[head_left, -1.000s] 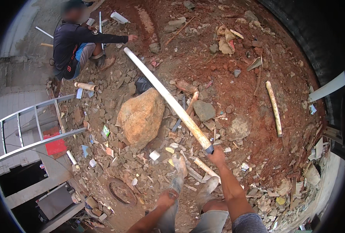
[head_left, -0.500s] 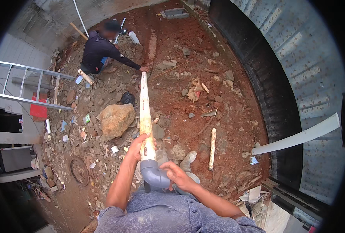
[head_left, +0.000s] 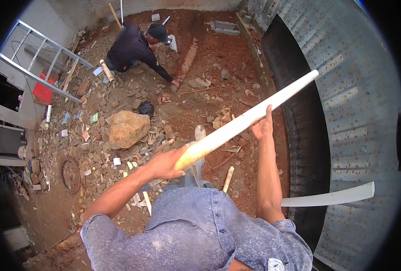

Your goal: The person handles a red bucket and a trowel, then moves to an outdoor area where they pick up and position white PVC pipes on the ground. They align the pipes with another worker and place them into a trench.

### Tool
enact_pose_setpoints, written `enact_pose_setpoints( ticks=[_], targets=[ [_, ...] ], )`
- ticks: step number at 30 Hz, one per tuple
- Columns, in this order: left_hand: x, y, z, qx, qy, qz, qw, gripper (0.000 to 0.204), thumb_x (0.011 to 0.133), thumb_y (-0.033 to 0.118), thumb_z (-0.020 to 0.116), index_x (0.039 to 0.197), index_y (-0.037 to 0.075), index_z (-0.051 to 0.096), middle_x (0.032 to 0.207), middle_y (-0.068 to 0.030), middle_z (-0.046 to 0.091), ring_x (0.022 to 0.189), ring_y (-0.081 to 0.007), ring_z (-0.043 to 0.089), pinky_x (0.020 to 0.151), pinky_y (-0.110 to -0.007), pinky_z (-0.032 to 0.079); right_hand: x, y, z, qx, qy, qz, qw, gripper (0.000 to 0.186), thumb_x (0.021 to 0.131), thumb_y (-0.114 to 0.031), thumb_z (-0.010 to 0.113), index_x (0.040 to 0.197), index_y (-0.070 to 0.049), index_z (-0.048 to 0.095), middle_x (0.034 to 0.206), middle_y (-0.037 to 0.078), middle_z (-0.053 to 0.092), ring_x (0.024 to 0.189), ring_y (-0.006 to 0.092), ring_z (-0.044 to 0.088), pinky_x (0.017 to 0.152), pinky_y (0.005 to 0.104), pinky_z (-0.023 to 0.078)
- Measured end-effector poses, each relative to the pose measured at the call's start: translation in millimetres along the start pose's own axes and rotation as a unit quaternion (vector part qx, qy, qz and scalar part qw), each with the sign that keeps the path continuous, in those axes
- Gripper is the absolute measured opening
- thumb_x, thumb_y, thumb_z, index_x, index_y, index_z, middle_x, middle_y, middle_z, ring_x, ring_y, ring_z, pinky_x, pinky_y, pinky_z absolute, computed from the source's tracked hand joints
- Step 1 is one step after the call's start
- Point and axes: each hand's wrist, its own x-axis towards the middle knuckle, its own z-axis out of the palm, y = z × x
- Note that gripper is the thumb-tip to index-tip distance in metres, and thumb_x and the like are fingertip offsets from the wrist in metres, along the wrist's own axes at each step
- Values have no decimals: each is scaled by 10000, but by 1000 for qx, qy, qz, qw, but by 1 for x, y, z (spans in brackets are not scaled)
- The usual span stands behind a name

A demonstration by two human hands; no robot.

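Worn on the head, left of a side-by-side pair, and aimed steeply down over the wearer's own blue shirt (head_left: pixel 196 230) at the lower edge. Stood high above red dirt ground (head_left: pixel 209 58) strewn with rubble, so that a large boulder (head_left: pixel 128 128) appeared small and a crouching person (head_left: pixel 135 45) smaller still near the top. Sat close only to the left hand (head_left: pixel 164 165) and right hand (head_left: pixel 262 126) on a long pale handle (head_left: pixel 250 119) across the middle. Bent straight lines toward the rim: a ladder (head_left: pixel 42 67) at upper left, a corrugated metal wall (head_left: pixel 354 113) at right. Offered a single view, with dark vignette at the corners.
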Motion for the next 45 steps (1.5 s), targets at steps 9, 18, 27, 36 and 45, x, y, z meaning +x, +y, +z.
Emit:
enact_pose_setpoints(
  ticks=[9,18,27,36,45],
  targets=[
    [121,-223,78,41,295,-191,935,972,691,238,860,1523,129,369,1505,-176,410,1423,-419,350,1145,-518,364,141,1,60,-15,119,-81,989,593,844,-232,817,1268,-18,462,1077,132,575,1011,315,624,937,467,549],
    [378,-323,-12,-473,302,-268,783,1113,722,157,805,1619,178,146,1564,-213,307,1393,-374,412,1153,-458,339,413,-40,224,-99,56,-133,984,520,875,-236,786,1224,-3,479,1049,158,588,955,299,630,901,456,547],
    [541,-315,-152,-800,321,-288,418,738,985,468,618,1564,169,272,1448,-132,497,1203,-315,595,1038,-490,466,656,-127,308,-139,-43,-64,987,554,923,-338,721,1278,-25,433,1089,178,620,996,325,658,900,525,563],
    [740,-271,-229,-771,447,-353,285,590,965,482,636,1400,128,451,1258,-93,620,1075,-255,650,880,-415,551,1031,-73,429,-142,-189,131,963,516,925,-296,704,1274,-2,465,1096,186,642,1038,327,632,947,480,518],
    [916,-151,-316,-665,644,-350,143,520,955,371,656,1357,97,472,1181,-96,637,1006,-230,674,797,-416,590,1220,-145,422,-260,-195,287,901,586,911,-326,738,1346,-58,451,1203,130,605,1138,277,621,995,455,521]
  ],
)
